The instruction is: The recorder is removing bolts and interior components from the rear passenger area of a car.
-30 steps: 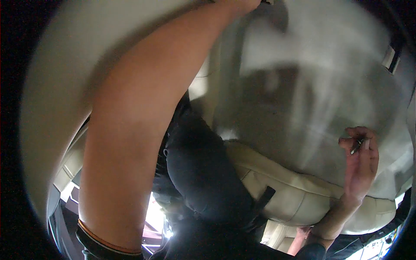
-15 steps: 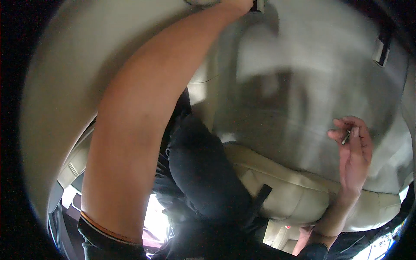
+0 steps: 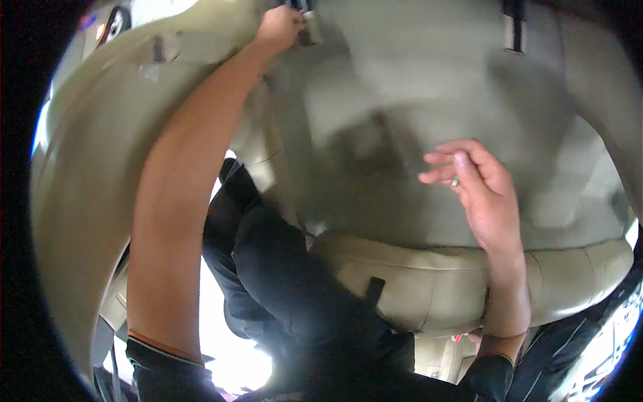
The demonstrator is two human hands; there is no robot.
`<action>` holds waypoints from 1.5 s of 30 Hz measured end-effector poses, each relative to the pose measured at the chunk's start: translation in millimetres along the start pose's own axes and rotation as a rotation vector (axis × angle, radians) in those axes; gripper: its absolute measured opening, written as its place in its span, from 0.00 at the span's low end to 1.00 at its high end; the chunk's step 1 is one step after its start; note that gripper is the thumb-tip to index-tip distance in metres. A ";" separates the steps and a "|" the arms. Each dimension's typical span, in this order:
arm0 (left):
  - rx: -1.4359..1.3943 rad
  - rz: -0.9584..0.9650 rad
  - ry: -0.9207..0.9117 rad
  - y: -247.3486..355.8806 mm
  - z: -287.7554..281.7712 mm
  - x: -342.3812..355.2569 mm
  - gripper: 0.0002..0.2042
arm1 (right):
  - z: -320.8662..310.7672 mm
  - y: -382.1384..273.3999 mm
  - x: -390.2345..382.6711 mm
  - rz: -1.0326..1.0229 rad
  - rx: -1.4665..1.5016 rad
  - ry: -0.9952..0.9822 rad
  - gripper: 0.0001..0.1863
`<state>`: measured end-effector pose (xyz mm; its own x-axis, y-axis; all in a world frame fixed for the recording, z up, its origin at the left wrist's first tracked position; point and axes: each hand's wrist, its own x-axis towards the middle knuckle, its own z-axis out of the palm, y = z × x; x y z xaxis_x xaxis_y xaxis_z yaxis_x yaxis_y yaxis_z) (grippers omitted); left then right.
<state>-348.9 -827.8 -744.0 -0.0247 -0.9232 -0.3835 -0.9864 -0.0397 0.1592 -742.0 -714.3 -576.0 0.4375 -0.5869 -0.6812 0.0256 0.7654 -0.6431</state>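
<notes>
My left hand [image 3: 280, 28] is stretched far up along the grey-beige panel [image 3: 415, 100], fingers closed at a dark slotted fitting [image 3: 308, 30]. What those fingers grip, if anything, is hidden. Over the lower middle of the panel, my right hand [image 3: 485, 187] is raised, pinching a small metal piece [image 3: 455, 181] between thumb and fingers. The piece is too small to tell its exact kind. Some space separates the right hand from the panel.
A second dark fitting [image 3: 514, 33] with a pale edge sits at the upper right. Below the panel runs a cream padded seat [image 3: 455, 268] with a short black tab [image 3: 374, 289]. A beige curved trim [image 3: 87, 201] borders the left. My dark-clothed leg [image 3: 281, 254] lies between.
The view has shifted, so more of the left hand and its fitting shows. My right hand has turned and appears further left and higher, still holding the small metal piece.
</notes>
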 end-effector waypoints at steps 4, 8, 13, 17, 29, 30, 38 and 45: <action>0.020 0.018 -0.024 12.0 -15.5 -4.0 0.08 | -3.6 -4.4 -1.2 -0.035 -0.010 -0.004 0.13; 0.099 0.040 0.012 41.1 -1.1 -24.8 0.05 | -16.9 8.9 4.5 -0.067 0.118 0.027 0.13; -0.225 0.147 -0.038 123.6 6.1 -53.9 0.06 | -30.2 12.7 14.5 -0.075 0.175 0.152 0.12; -0.260 0.119 -0.186 185.3 19.4 -38.8 0.10 | -33.5 18.6 23.2 -0.095 0.331 0.222 0.12; -0.577 -0.131 -0.158 254.2 12.2 -29.7 0.17 | -34.0 14.0 30.3 -0.149 0.144 0.324 0.17; -0.570 -0.133 -0.140 245.1 7.7 -38.7 0.17 | -29.8 15.5 30.4 -0.163 0.143 0.312 0.17; -1.119 -0.044 -0.615 273.4 -81.9 -100.3 0.15 | -31.1 20.2 27.1 -0.408 -0.529 0.414 0.20; -1.007 -0.017 -0.635 275.1 -65.9 -103.5 0.13 | -29.0 7.4 17.0 -0.313 -0.618 0.341 0.22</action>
<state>-606.9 -768.3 -600.6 -0.3688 -0.5765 -0.7291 -0.4228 -0.5945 0.6839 -760.5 -726.2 -602.5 0.1892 -0.8771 -0.4415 -0.4479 0.3230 -0.8337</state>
